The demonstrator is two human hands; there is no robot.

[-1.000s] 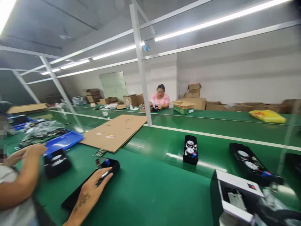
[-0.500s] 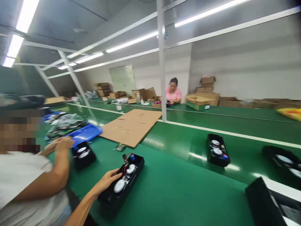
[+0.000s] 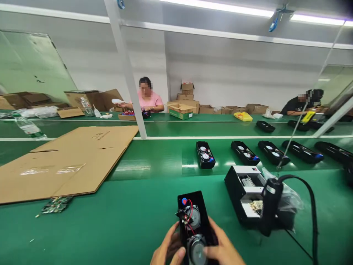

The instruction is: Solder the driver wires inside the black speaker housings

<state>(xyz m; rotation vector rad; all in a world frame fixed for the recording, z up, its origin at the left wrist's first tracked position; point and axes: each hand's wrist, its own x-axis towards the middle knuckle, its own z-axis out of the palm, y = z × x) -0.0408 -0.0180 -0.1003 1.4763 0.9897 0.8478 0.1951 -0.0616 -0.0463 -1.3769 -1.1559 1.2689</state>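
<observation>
A black speaker housing [image 3: 203,202] is held between my two hands in the lower middle. Two round grey speakers, thin red wires and a blue-and-red round part show in its open face. My left hand [image 3: 167,246] grips the left side, its thumb near the lower speaker. On the right side my right hand [image 3: 224,243] has its fingers closed round the edge, with the thumb on the lower speaker. The lower end of the housing runs out of the picture.
A black-and-white box with compartments [image 3: 234,197] and a black electric screwdriver [image 3: 271,202] with a cord are at right. More speaker housings [image 3: 205,155] line the green bench. Flat cardboard [image 3: 74,158] and small circuit boards [image 3: 57,205] lie left. Two people sit opposite.
My view has swung to the right. The speaker housing, earlier on the bench under one hand, is now between both my hands, with its wired end pointing away.
</observation>
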